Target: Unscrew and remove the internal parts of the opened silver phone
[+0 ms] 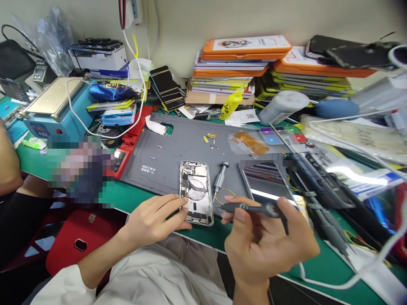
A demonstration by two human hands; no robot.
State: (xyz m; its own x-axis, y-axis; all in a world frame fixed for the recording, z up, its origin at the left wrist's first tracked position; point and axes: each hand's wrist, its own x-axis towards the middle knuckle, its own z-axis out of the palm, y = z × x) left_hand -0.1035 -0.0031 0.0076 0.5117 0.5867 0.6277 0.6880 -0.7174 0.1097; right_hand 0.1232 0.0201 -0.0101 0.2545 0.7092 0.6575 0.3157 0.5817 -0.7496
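Observation:
An opened smartphone (203, 201) lies at the mat's front edge, its inner parts and a round coil exposed. My left hand (155, 218) grips it by the left edge, fingertips on the frame and thumb low at the near corner. To the right of the phone, my right hand (270, 241) is closed around a dark grey screwdriver (244, 207), which points left; whether its tip touches anything is hidden. A second, grey screwdriver (221, 178) rests on the mat between the phone and a dark glass screen (269, 182). Small metal parts (213, 136) are scattered farther back.
The grey work mat (165, 161) has a red side piece (130, 140). Stacked orange cases (244, 53) stand against the wall. On the right are a white bottle (282, 106), tools and a white cable (372, 275). A blue machine (60, 110) and another person's arm (8, 161) are left.

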